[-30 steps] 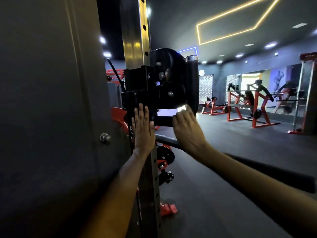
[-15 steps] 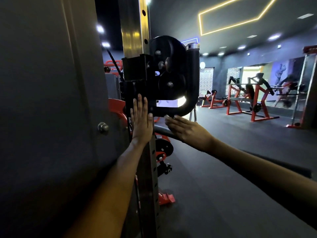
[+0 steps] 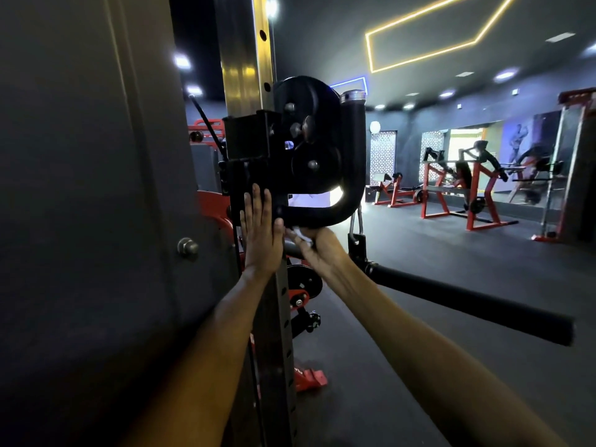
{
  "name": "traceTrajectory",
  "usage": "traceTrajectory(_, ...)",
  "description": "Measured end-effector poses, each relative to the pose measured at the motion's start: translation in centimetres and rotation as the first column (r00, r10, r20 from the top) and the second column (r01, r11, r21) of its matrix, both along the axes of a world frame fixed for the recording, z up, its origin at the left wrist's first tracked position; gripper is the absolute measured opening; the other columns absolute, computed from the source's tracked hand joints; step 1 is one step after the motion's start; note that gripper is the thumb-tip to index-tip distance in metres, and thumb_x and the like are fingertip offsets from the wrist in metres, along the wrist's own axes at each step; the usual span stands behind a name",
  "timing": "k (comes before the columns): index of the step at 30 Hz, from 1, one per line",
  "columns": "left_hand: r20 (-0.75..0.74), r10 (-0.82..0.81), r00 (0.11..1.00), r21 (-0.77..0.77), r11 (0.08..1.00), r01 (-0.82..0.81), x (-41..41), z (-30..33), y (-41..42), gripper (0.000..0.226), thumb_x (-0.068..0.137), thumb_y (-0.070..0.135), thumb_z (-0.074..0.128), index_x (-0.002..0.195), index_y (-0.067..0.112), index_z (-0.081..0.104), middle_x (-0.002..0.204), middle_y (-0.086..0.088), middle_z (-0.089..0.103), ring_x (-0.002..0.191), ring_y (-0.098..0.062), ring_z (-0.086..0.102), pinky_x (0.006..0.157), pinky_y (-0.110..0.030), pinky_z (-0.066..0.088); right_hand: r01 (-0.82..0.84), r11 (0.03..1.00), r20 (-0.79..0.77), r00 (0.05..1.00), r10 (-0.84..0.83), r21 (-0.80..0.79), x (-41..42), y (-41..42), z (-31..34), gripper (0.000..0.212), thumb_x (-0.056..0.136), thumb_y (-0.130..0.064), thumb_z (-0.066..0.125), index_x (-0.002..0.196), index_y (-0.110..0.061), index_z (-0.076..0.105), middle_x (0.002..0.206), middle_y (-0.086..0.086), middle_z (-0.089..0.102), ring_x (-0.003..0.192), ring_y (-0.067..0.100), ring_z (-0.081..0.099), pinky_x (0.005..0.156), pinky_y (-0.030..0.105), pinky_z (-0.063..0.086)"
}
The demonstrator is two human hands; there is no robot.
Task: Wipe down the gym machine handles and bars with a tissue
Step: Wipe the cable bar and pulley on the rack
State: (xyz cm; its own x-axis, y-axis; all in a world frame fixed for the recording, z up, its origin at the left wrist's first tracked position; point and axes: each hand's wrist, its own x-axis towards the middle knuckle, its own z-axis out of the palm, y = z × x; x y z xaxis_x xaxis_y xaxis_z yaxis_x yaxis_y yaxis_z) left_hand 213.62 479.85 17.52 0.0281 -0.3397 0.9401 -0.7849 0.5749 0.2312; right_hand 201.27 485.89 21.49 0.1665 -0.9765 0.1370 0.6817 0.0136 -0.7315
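Note:
A black curved handle [image 3: 335, 214] hooks out from the pulley block [image 3: 303, 146] on the steel upright [image 3: 248, 75]. My left hand [image 3: 261, 233] lies flat with straight fingers against the block and the upright. My right hand [image 3: 317, 250] is just under the bottom of the curved handle and holds a small white tissue [image 3: 301, 235] against it. A long black padded bar [image 3: 467, 301] runs from the machine out to the right, below my right forearm.
A grey panel [image 3: 80, 204] with a bolt [image 3: 187, 247] fills the left. Red plate mounts [image 3: 300, 295] sit low on the upright. Red and black machines [image 3: 464, 185] stand across the dark floor by a mirrored wall.
My right hand dropped off the curved handle's side, turned palm up and now sits under its bottom bend with the tissue showing. My left hand stayed flat on the block.

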Motion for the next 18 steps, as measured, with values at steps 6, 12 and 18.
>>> traceTrajectory(6,-0.001,0.051,0.999,0.007,0.999,-0.051,-0.3,-0.1,0.0,0.056,0.102,0.029,0.024,0.153,0.020,0.000,0.159,0.000,-0.008,0.147,-0.013,-0.015,0.119,-0.042,-0.004,0.135,0.988,0.053,0.989,-0.139,0.078,-4.7,2.9,1.3,0.039,0.090,0.019,0.026,0.117,0.007,0.052,0.133,0.028,0.049,0.127,0.036,0.046,0.097,0.039,0.047)
traceTrajectory(12,0.003,0.045,0.999,0.023,0.999,-0.045,-0.2,-0.1,-0.1,0.057,0.102,0.029,0.023,0.152,0.020,-0.004,0.159,0.000,-0.009,0.147,-0.015,-0.014,0.119,-0.045,-0.002,0.391,0.904,-0.311,0.849,-0.426,-0.173,-8.2,5.6,5.0,0.037,0.086,0.019,0.032,0.108,0.007,0.060,0.076,0.013,0.059,0.067,0.019,0.056,0.072,0.029,0.051)
traceTrajectory(18,0.011,0.058,0.998,0.044,0.997,-0.058,-0.1,-0.1,0.0,0.056,0.103,0.033,0.019,0.151,0.021,-0.007,0.160,0.000,-0.011,0.147,-0.013,-0.016,0.120,-0.046,-0.003,0.642,0.436,-0.264,0.351,-0.898,-0.630,-8.6,5.0,11.0,0.030,0.090,0.002,0.046,0.116,0.001,0.062,0.099,0.010,0.064,0.089,0.018,0.056,0.080,0.026,0.044)
